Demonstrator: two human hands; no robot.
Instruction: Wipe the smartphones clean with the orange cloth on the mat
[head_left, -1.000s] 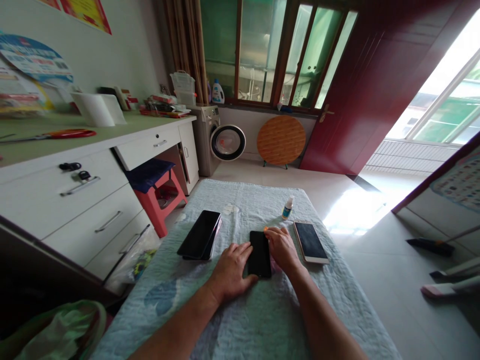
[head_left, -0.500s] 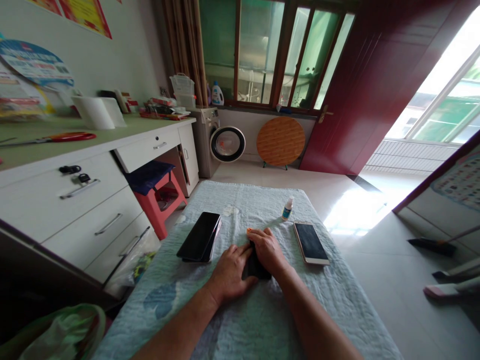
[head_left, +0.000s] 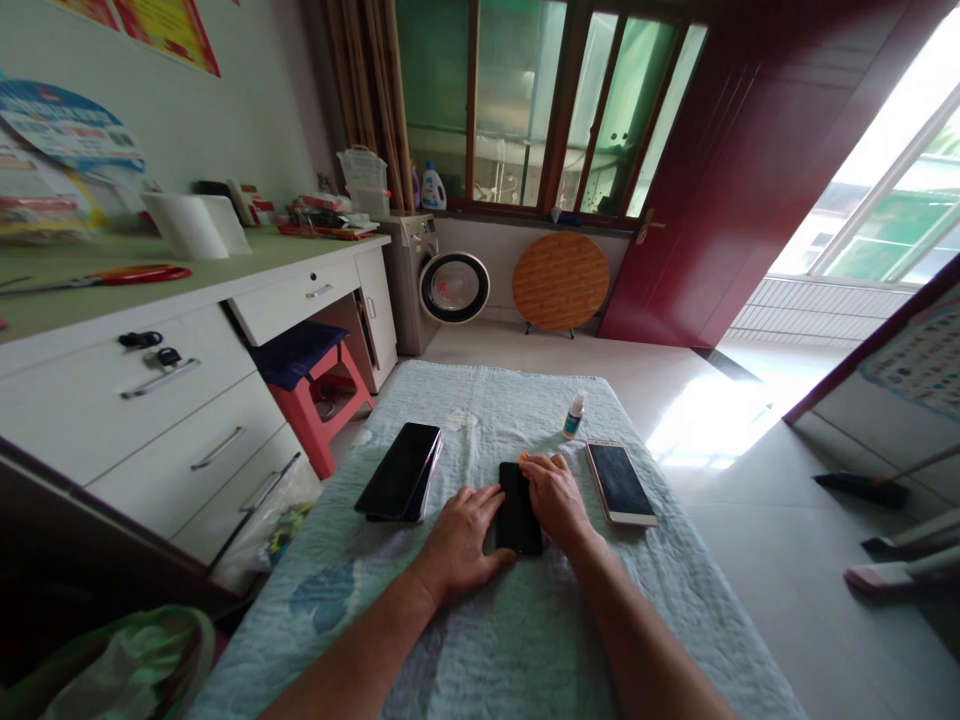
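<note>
A black phone [head_left: 517, 505] lies screen up in the middle of a table covered with a pale blue cloth [head_left: 487, 410]. My left hand [head_left: 457, 540] holds it at its left edge, fingers along the side and thumb at the bottom corner. My right hand [head_left: 555, 500] rests on the phone's right side, its fingertips pressed together on a small orange thing [head_left: 525, 458] at the phone's top end. A dark phone [head_left: 399, 470], stacked on another, lies to the left. A gold-rimmed phone [head_left: 621, 483] lies to the right, with a small bottle [head_left: 574, 415] behind it.
A white desk with drawers [head_left: 150, 400] runs along the left, with a red stool [head_left: 322, 385] under it. A washing machine [head_left: 450, 280] and a round wooden tabletop [head_left: 561, 282] stand by the far wall. A green plastic bag [head_left: 112, 660] sits at lower left.
My right hand slid left over the black phone, covering most of it, then came back to its right side. My left hand stayed on the phone's left edge.
</note>
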